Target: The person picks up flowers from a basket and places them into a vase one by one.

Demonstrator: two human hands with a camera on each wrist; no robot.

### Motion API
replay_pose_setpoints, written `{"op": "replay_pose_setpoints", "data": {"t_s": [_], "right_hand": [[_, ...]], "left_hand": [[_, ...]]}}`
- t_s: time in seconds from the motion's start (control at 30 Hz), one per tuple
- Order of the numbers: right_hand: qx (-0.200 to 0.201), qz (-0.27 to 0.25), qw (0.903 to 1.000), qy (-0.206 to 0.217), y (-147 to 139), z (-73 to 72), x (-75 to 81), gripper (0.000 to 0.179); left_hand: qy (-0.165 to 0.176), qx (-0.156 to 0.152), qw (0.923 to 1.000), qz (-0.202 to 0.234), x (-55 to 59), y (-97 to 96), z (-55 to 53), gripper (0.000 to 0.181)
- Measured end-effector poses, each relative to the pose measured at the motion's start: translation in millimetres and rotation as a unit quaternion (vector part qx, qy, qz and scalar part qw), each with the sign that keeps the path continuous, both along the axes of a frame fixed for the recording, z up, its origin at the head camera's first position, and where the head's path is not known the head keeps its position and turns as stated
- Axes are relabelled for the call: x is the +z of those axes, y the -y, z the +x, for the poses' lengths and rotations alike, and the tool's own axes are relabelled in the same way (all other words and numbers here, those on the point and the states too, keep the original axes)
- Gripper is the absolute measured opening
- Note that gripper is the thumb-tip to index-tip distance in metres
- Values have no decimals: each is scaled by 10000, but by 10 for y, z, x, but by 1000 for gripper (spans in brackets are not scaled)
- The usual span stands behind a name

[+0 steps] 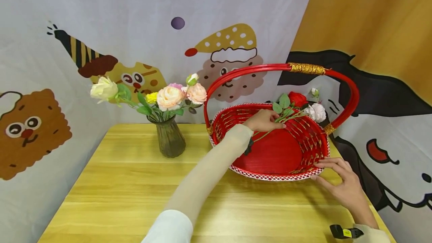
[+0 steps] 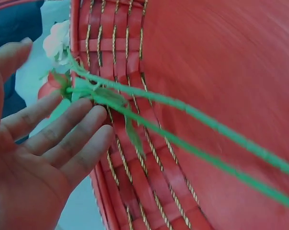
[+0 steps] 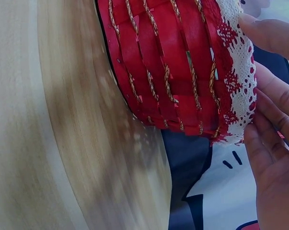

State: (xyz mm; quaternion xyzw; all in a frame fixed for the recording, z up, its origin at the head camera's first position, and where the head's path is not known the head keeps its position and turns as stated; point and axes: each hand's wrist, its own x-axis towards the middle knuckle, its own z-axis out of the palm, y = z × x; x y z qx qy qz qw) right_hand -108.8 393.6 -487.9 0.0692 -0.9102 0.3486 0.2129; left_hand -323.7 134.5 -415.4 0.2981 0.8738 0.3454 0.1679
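A red woven basket with a tall arched handle stands on the table. Inside it, a red rose and a white flower lean with their heads over the far right rim, their green stems slanting down toward the basket floor. My left hand reaches over the basket; in the left wrist view its fingers are extended and apart, fingertips right at the leaves and stems below the rose. At the near right, my right hand pinches the lace-trimmed rim, thumb outside and fingers over the inner side.
Left of the basket stands a ribbed glass vase holding peach, yellow and cream flowers. The basket handle arches above the left hand. A cartoon-printed cloth hangs behind the wooden table.
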Motion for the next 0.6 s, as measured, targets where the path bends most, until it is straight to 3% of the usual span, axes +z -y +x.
{"op": "replay_pose_setpoints", "data": {"t_s": [0.47,0.6], "right_hand": [[1,-55,10000,-29,-2,-6,-21,43],[-14,-10,10000,3,3,-1,-9,42]], "left_hand": [[-620,370,9927,-967,-114,-411,-59,44],[-456,606,9916,-1051,-134,-466,-98,37]]}}
